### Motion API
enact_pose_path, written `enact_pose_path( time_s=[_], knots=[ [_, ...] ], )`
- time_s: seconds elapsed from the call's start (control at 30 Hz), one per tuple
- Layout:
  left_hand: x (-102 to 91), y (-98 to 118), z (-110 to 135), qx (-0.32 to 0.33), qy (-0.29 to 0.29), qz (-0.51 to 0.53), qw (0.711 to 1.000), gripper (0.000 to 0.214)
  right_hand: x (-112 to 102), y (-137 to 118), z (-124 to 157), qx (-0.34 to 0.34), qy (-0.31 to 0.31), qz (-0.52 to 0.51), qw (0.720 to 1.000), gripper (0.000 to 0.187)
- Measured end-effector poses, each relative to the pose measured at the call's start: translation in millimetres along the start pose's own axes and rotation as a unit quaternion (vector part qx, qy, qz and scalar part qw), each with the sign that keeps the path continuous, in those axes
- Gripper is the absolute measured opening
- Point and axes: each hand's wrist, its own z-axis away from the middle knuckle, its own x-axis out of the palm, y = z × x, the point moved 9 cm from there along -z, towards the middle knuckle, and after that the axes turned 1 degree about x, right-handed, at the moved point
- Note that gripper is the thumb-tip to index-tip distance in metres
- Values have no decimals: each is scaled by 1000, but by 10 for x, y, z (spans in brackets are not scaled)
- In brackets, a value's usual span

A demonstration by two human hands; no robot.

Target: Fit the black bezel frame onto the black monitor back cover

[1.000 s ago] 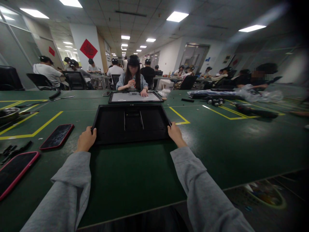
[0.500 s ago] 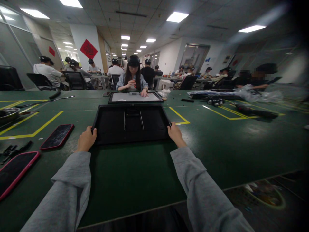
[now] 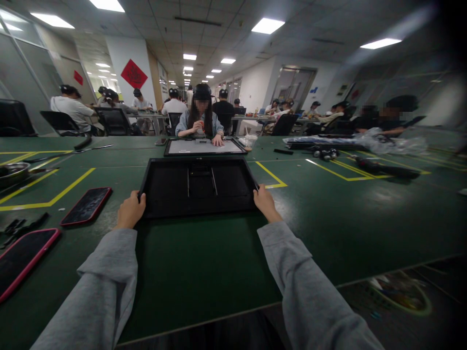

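Note:
A black rectangular monitor back cover (image 3: pixel 168 187) lies in front of me on the green table, its hollow inner side facing up. Two thin upright metal-looking strips run across its middle. My left hand (image 3: pixel 132 210) is closed around the cover's left edge near the front corner. On the opposite side my right hand (image 3: pixel 266 201) grips the right edge, thumb on top. Fingers under the rim are hidden on both sides. Just beyond the cover sits a flat grey panel in a black frame (image 3: pixel 182 147), where a co-worker's hand (image 3: pixel 218 140) rests.
Two red-edged phones lie to the left, one phone (image 3: pixel 86 206) farther off and another phone (image 3: pixel 25 260) nearer. A metal bowl (image 3: pixel 16 171) stands at far left. Right of centre are a plastic cup (image 3: pixel 248 141), a dark power-tool-like object (image 3: pixel 386 167) and plastic wrap (image 3: pixel 394 141). A basket (image 3: pixel 419 304) is below the table edge.
Both my hands and the black cover stay in place. Across the table, the co-worker's raised hand with a small orange-red item shifts slightly.

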Motion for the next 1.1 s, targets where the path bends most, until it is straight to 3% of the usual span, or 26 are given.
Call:
enact_pose_path(
  time_s=[0.27, 0.53, 0.67, 0.83, 0.97, 1.03, 1.1],
  knots=[
    [-58, 57, 28, 16, 20, 2, 1000, 55, -9, -3, 12, 0, -1, 13, 1000, 32],
    [-203, 168, 84, 60, 95, -30, 993, 48, -57, -1, 7, -12, 41, -3, 999, 31],
    [-392, 248, 181, 72, 165, -6, 984, 46, -170, -25, 4, -30, 93, -44, 994, 33],
    [-736, 317, 354, 76, 262, 41, 961, 46, -478, -142, 110, -55, 175, -135, 974, 43],
    [-911, 308, 450, 66, 312, 72, 945, 47, -631, -133, 206, -11, 199, -162, 966, 49],
    [-930, 295, 464, 69, 331, 89, 937, 47, -685, -107, 232, -15, 236, -200, 951, 49],
    [-922, 277, 464, 82, 351, 115, 926, 47, -743, -92, 260, -58, 294, -259, 918, 47]
  ],
)
